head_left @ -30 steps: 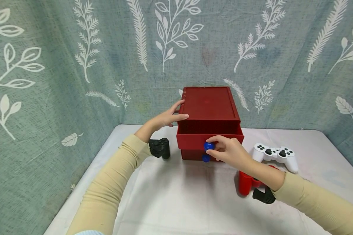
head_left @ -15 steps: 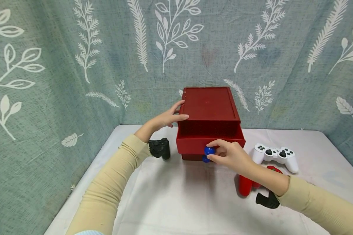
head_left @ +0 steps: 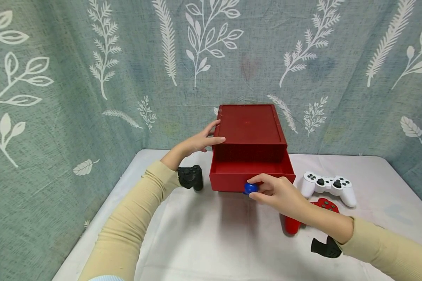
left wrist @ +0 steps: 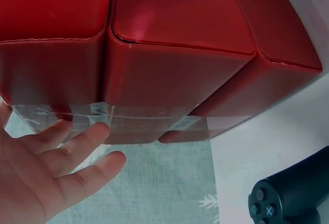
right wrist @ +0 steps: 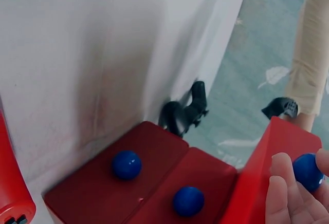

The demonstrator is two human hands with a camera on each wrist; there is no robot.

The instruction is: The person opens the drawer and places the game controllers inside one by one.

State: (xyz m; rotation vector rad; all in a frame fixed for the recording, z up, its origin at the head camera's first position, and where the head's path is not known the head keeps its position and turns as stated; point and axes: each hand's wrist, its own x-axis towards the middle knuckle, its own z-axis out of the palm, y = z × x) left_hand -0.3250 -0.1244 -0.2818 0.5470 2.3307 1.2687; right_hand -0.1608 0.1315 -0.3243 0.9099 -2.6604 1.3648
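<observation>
A dark red drawer cabinet [head_left: 247,123] stands on the white-covered table, its top drawer [head_left: 228,182] pulled out toward me. My right hand [head_left: 278,193] pinches the drawer's round blue knob [head_left: 251,188] between thumb and fingers. Inside the drawer, the visible red floor holds nothing. At the cabinet's upper left edge is my left hand [head_left: 197,141], thumb lying on the top front corner and fingers spread along the side. Those fingers [left wrist: 85,149] look loosely extended in the left wrist view. Lower drawer fronts with blue knobs [right wrist: 126,164] show in the right wrist view.
Left of the cabinet lies a black game controller [head_left: 198,178], partly hidden behind my wrist device. To the right are a white controller [head_left: 328,184] and a red controller [head_left: 324,205], the latter partly under my right forearm. A green leaf-patterned curtain [head_left: 249,50] hangs behind the table.
The right hand has drawn the top drawer farther out and toward me, so more of its inside shows. My left hand has stayed in place on the cabinet.
</observation>
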